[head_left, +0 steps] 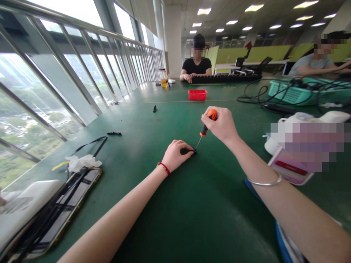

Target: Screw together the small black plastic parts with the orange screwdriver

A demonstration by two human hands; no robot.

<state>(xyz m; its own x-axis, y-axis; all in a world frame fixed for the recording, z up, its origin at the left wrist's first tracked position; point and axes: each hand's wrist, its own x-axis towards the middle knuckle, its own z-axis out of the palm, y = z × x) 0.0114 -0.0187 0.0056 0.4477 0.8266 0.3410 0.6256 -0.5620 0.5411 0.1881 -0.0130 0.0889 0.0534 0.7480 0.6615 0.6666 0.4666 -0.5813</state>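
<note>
My left hand [175, 155] rests on the green table [153, 204] with its fingers closed on a small black part [185, 151], pinning it down. My right hand [221, 125] is wrapped round the orange and black handle of a screwdriver [205, 128]. The screwdriver leans down to the left, and its thin tip meets the black part just right of my left fingers. A red cord is tied round my left wrist and a silver bangle circles my right forearm.
A small red bin [197, 95] stands farther back. Two loose black pieces [155, 108] [114, 133] lie to the left. A phone [63, 208], black strap and crumpled tissue [82, 162] sit near left. Cables and a teal basket [296, 93] lie right. Two people sit at the far end.
</note>
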